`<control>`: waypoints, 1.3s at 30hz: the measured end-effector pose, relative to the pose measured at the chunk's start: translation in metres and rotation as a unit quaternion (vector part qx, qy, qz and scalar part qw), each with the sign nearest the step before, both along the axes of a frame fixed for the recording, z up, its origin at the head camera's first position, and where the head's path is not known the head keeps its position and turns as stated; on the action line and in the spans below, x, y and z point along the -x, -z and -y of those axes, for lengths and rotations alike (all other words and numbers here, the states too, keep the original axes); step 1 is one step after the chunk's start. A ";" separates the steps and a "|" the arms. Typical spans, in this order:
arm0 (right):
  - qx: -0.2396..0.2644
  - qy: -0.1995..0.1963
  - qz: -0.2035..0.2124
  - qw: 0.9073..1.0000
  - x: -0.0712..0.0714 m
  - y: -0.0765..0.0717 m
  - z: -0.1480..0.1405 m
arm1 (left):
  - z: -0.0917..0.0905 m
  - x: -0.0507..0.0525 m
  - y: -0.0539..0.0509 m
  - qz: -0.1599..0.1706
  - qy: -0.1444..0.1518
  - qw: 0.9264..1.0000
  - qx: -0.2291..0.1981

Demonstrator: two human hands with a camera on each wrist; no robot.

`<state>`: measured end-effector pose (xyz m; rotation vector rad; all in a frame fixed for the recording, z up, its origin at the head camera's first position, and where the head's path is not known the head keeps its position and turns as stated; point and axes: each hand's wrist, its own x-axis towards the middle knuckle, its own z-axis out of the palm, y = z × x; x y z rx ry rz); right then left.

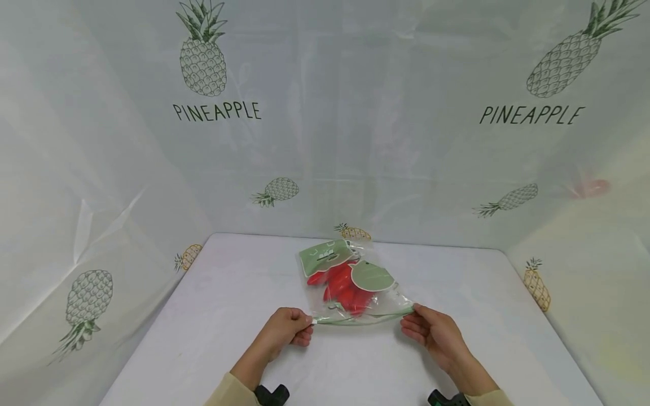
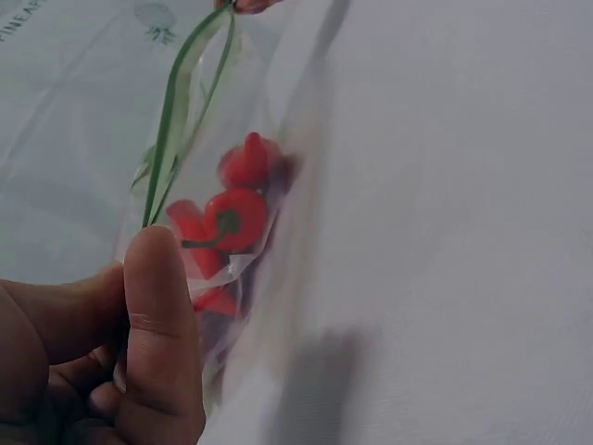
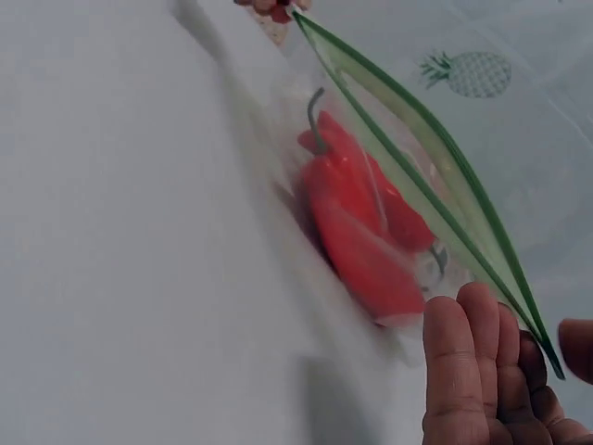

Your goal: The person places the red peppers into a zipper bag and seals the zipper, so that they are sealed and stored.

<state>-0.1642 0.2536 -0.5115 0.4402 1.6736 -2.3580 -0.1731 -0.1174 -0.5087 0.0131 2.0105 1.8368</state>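
Observation:
A clear zip bag [image 1: 376,306] with green printed panels lies on the white table, holding several red peppers [image 1: 350,287]. Green stems show on the peppers [image 2: 236,218] in the left wrist view. Its green-edged mouth faces me, and the two edge strips [image 3: 445,139] stand apart in the middle. My left hand [image 1: 286,330] pinches the mouth's left corner between thumb and finger. At the right corner, my right hand [image 1: 434,335] holds the end of the strip between its thumb and fingers; the exact contact is partly hidden.
The white table [image 1: 228,282] reaches back to a pale curtain [image 1: 355,113] printed with pineapples. Curtain sides [image 1: 117,214] also hang along the left and right table edges. A blurred red shape [image 1: 591,188] shows through the right side.

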 end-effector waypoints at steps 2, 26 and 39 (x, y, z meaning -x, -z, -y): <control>0.015 -0.002 0.000 1.000 -0.002 0.002 0.006 | -0.001 -0.002 0.001 -0.005 0.003 1.000 0.001; 0.130 -0.172 0.042 0.976 -0.023 0.012 0.130 | -0.008 -0.009 0.009 0.014 -0.019 0.998 -0.060; 0.127 -0.189 0.031 0.973 -0.021 0.012 0.161 | -0.013 -0.014 0.012 0.014 -0.001 0.997 -0.074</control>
